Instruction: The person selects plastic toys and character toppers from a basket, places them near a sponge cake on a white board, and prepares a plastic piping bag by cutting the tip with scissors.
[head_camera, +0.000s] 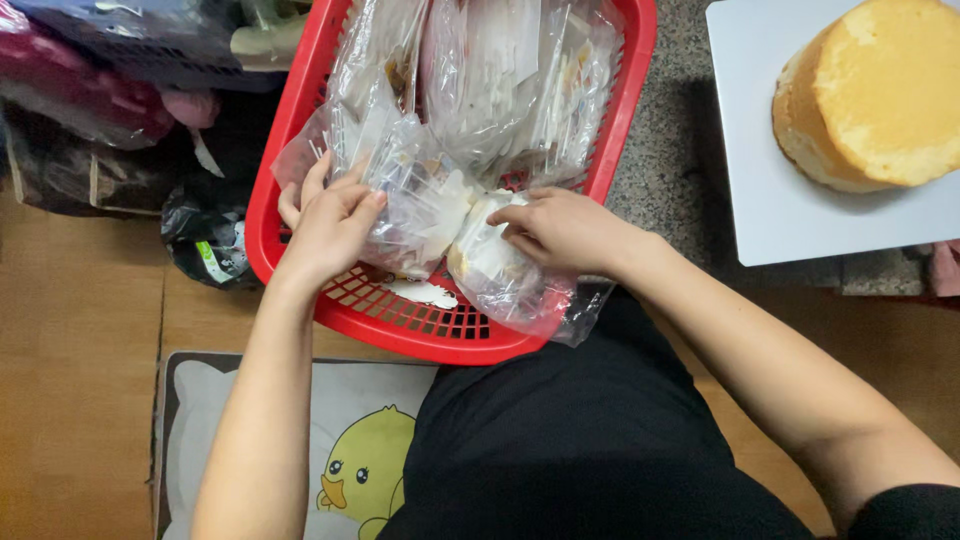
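Both hands are working inside the red basket (300, 215): left hand (335, 225) is pinching a clear plastic bag (415, 205) upright, while right hand (560, 228) is pressing fingers down onto a neighbouring clear bag (500, 275), steadying it.

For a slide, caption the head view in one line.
Both hands, left hand and right hand, sort clear plastic bags in a red basket.
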